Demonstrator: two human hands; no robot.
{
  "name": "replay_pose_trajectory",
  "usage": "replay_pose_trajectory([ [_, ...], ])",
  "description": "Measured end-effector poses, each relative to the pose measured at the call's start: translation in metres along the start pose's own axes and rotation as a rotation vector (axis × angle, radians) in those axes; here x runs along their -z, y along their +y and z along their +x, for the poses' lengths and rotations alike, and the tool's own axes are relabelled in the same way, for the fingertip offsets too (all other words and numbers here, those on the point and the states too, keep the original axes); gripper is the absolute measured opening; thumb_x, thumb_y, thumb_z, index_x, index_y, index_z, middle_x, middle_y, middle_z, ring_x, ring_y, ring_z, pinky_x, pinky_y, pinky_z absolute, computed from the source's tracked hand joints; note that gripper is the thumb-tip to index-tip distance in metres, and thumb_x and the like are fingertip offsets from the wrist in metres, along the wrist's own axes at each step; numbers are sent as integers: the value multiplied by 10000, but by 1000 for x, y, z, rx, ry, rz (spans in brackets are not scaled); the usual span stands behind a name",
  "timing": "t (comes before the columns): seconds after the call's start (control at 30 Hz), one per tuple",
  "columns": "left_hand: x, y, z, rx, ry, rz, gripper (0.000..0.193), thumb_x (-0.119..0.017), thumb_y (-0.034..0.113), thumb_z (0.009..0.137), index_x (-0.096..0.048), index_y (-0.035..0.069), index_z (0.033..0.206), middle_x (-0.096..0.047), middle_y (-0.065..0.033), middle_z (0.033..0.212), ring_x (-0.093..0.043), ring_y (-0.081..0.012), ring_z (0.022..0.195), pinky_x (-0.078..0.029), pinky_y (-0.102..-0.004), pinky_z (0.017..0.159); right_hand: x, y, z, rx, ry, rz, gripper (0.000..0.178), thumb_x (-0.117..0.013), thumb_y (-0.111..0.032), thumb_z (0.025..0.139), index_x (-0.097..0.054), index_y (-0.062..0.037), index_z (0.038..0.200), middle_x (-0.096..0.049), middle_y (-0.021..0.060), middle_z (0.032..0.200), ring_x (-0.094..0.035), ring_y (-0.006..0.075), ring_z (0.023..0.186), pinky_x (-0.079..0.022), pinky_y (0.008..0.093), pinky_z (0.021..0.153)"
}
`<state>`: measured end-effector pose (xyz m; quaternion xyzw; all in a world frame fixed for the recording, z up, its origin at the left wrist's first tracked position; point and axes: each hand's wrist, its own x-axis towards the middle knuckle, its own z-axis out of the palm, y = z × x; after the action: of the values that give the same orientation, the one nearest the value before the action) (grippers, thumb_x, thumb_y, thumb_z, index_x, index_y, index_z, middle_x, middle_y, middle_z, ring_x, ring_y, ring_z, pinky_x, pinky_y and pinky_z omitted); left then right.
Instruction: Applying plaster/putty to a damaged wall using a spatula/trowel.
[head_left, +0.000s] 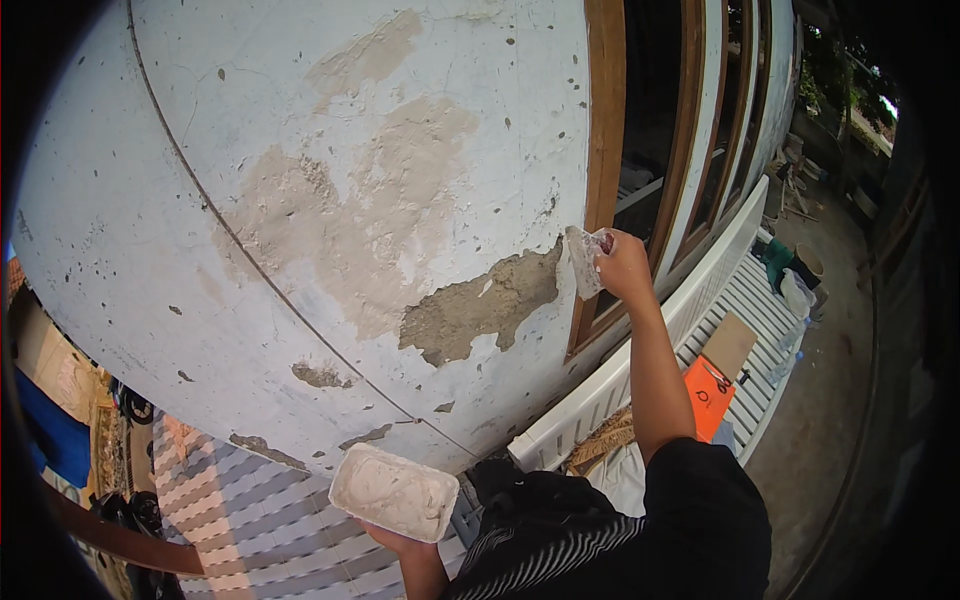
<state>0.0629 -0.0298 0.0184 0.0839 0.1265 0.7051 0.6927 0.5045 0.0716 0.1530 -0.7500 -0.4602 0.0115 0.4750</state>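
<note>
The right hand (624, 264) grips a flat, smeared scraper (583, 265) at the wall (530, 130), just right of the bare grey patch (480, 312) and beside the brown window frame (604, 110). Nearer and to the left, the left hand (396, 538) holds a white rectangular tub (453, 496) from below, fingers mostly hidden; pale paste (395, 490) fills much of it.

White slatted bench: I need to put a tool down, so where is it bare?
Bare slats lie between the brown board and the green item. Crowded: the near end, with the orange item and white cloth.
</note>
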Motion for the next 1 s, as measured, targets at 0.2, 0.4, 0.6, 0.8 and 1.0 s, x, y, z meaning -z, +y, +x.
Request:
replay_pose_trajectory([
  [0.2, 2, -1, 1, -16, -9, 26, 665, -429, 601, 941, -432, 178, 1454, -504, -81, 1432, -521, -374, 1260, -439, -605, 1009, -2, 8, 0, 40, 17, -92, 177, -615, -70, 756, -687, 30, 884, -670, 242, 849, -646, 430, 832, -512, 441, 758],
  [0.4, 1, 0, 3, 1, 39, 8, 663, -421, 598, 943, -429, 180, 1458, -499, -85, 1435, -511, -371, 1269, -437, -602, 1010, -27, 12, 3, 84, 5, -140, 151, -597, -74, 761, -661, 40, 838, -660, 254, 843, -632, 447, 834, -508, 434, 761],
  [0.6, 1, 3, 0, -11, 68, 6, 666, -397, 604, 946, -424, 186, 1463, -491, -80, 1444, -502, -369, 1277, -426, -596, 1024, -13, 3, 5, -7, 77, -12, 187, -624, -46, 747, -688, 39, 901, -669, 240, 812, -656, 410, 768, -508, 409, 708],
  [0.8, 1, 2, 1, -23, 43, 19, 678, -394, 612, 944, -417, 182, 1467, -486, -80, 1451, -501, -372, 1279, -420, -594, 1031, -2, 5, -2, -34, -17, -43, 197, -617, -51, 741, -691, 29, 906, -675, 245, 857, -654, 426, 842, -515, 425, 760],
  [1.0, 2, 3, 1, -28, 27, 15, 679, -408, 614, 941, -431, 175, 1458, -491, -81, 1448, -506, -365, 1278, -426, -594, 1027, -15, 3, -9, 11, -44, -226, 178, -610, -87, 757, -697, 9, 879, -686, 226, 873, -659, 413, 880, -520, 438, 788],
])
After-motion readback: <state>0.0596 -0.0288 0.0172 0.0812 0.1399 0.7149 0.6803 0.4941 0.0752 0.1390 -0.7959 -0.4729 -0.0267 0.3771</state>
